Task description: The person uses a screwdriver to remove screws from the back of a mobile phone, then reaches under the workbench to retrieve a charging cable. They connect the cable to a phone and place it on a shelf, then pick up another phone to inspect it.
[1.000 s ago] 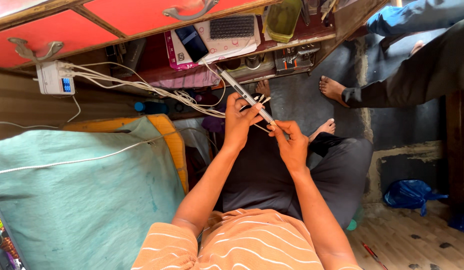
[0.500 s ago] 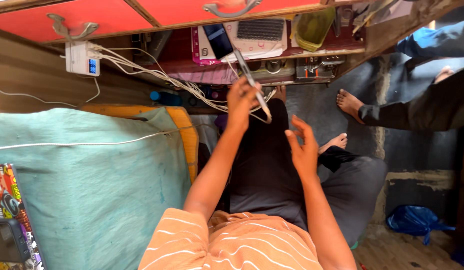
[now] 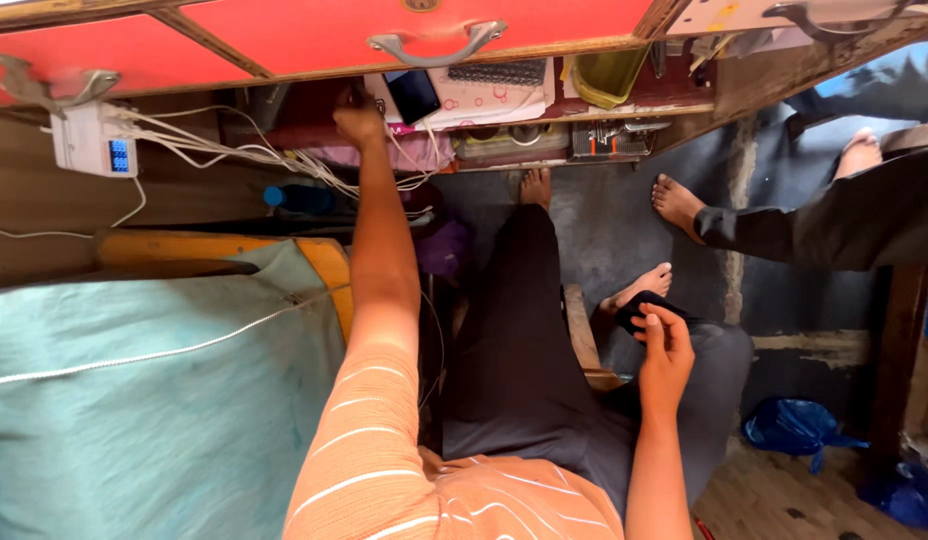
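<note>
Wooden shelf (image 3: 684,108) under red drawers: phone (image 3: 412,95), white keyboard (image 3: 489,85), green tray (image 3: 606,75) (cables alongside)

Left hand (image 3: 359,118) reaches into a crowded shelf (image 3: 624,112) under the red drawers (image 3: 284,40). Tight there: cables (image 3: 234,152) from the power strip (image 3: 89,142) hang across the left side, a phone (image 3: 412,95) sits just beside the hand, a pale keypad device (image 3: 489,90) and a green box (image 3: 604,75) fill the right. Right hand (image 3: 666,355) rests near the knee, with open floor (image 3: 604,230) beyond. Another person's foot (image 3: 679,205) blocks the far right. A teal cloth (image 3: 134,400) fills the left.
</note>
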A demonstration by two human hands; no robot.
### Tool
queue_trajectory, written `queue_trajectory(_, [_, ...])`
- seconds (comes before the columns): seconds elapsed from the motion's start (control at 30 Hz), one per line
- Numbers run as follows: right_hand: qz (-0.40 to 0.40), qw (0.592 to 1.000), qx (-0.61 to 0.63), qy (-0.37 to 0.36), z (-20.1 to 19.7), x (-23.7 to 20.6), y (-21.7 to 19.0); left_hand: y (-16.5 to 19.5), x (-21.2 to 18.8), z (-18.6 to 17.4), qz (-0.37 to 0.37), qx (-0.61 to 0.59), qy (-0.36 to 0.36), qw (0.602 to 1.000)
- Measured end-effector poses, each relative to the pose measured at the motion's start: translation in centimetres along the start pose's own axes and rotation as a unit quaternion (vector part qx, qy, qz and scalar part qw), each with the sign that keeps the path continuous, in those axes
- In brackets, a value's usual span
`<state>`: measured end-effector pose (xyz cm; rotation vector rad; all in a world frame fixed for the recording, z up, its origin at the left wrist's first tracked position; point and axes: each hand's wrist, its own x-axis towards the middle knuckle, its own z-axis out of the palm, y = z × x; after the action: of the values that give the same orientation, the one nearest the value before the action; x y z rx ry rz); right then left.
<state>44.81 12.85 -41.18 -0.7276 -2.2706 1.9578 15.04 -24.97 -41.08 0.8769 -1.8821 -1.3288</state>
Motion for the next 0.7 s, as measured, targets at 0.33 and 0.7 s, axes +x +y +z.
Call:
queue_trajectory(0.33, [-0.084,0.930,-0.342,0.100,-7.7,-5.0,2.7,-8.5,-3.1,0.7,0.044,-0.133,0.064,0.988])
queue_trajectory(0.7, [0.246,0.955,-0.051,0.156,-13.8,-12.2,11.6,-16.7,-10.3,-3.2,-0.197,-0.122,0.112,0.966])
